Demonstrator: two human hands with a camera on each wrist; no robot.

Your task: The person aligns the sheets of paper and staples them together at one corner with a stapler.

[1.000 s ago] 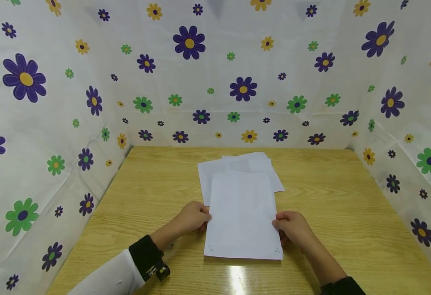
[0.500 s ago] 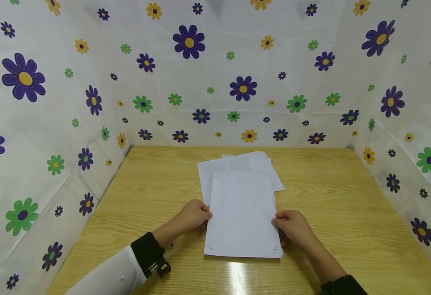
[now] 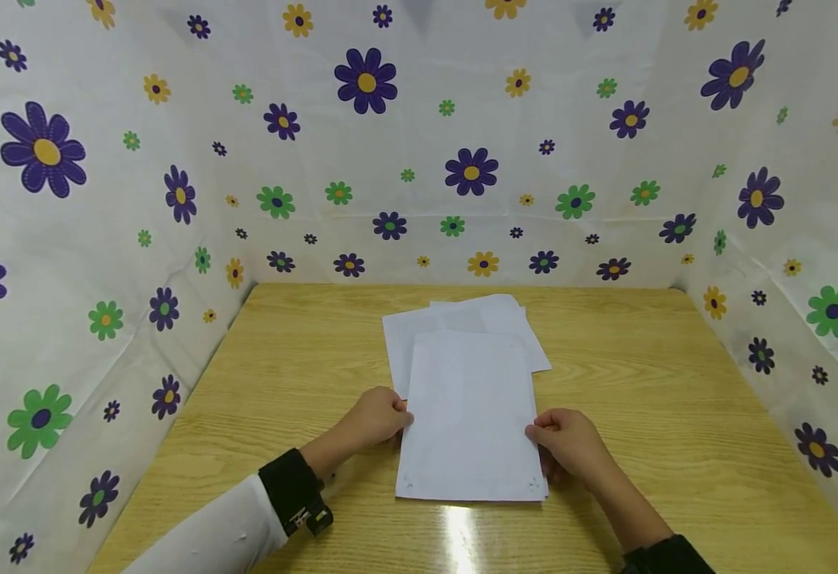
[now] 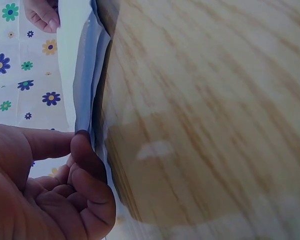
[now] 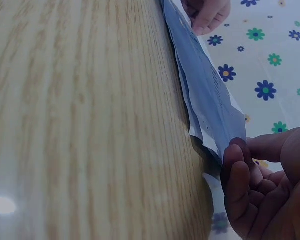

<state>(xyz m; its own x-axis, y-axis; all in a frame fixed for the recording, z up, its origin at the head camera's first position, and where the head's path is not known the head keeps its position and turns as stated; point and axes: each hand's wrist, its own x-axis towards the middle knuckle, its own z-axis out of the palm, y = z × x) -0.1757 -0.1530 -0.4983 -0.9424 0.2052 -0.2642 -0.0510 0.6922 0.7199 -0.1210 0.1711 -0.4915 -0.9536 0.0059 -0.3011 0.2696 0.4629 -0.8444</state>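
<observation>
Several white paper sheets lie together in front of me, small dark marks at their near corners. My left hand pinches their left edge between thumb and curled fingers. On the opposite side, my right hand pinches the right edge the same way. The left wrist view shows the layered sheets between thumb and forefinger, slightly apart at the far corner. In the right wrist view, the near edges of the sheets stand a little off the table, with faint print on the underside of one.
More white sheets lie fanned behind the held ones, partly covered by them. All rest on a wooden table. Flower-printed cloth encloses the table at the back and both sides.
Both hands keep their pinch on the sheets. The sheets' near edge has settled very slightly, and the top sheet has shifted a little left at its lower right corner.
</observation>
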